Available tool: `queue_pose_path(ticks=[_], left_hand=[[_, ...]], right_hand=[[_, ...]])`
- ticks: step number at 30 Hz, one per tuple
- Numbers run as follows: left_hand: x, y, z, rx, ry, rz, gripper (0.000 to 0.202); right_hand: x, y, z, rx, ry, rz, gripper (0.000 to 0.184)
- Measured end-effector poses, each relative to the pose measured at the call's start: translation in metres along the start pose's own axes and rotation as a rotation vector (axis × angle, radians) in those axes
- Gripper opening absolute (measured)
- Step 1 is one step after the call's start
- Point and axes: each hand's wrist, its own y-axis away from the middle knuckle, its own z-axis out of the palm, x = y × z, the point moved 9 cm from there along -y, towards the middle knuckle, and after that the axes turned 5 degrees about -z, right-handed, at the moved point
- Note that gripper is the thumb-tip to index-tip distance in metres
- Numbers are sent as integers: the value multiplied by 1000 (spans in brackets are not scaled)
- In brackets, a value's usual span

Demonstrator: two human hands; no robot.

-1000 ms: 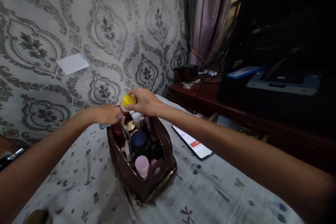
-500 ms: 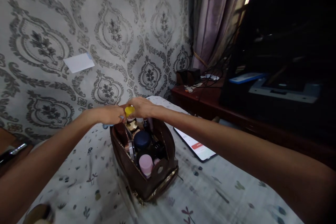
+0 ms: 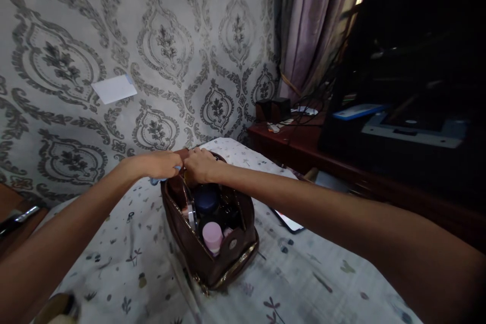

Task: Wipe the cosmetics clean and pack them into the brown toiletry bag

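A brown zip-up toiletry bag (image 3: 190, 258) stands unzipped on the patterned cloth, filled with cosmetics. My left hand (image 3: 163, 164) is closed at the bag's far left rim, gripping a light blue cloth (image 3: 157, 181) that pokes out beneath it. Inside the far end of the bag, my right hand (image 3: 200, 164) curls its fingers down around a container with a yellow cap, almost wholly hidden by the hand. Nearer me in the bag sit a dark blue round jar (image 3: 206, 199), a pink-capped jar (image 3: 212, 237) and clear cases (image 3: 191, 215) along the left wall.
A phone (image 3: 290, 223) lies right of the bag, partly under my right forearm. Low at the left is a blurred round jar (image 3: 56, 309). A dark red desk (image 3: 292, 136) with cables and small boxes stands at the right. Patterned wallpaper (image 3: 163, 50) backs the bed.
My right hand has lowered into the bag with the yellow-capped container, which is now mostly covered. My left hand stays at the rim with the blue cloth.
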Motion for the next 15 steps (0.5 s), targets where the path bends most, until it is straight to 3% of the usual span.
queue_pose_path(ticks=[6, 15], left_hand=[[-3, 3, -2, 63, 38, -22, 22], [-14, 41, -11, 466, 227, -109, 31]], right_hand=[[0, 5, -2, -109, 71, -9, 24], [-3, 2, 3, -105, 139, -26, 27]])
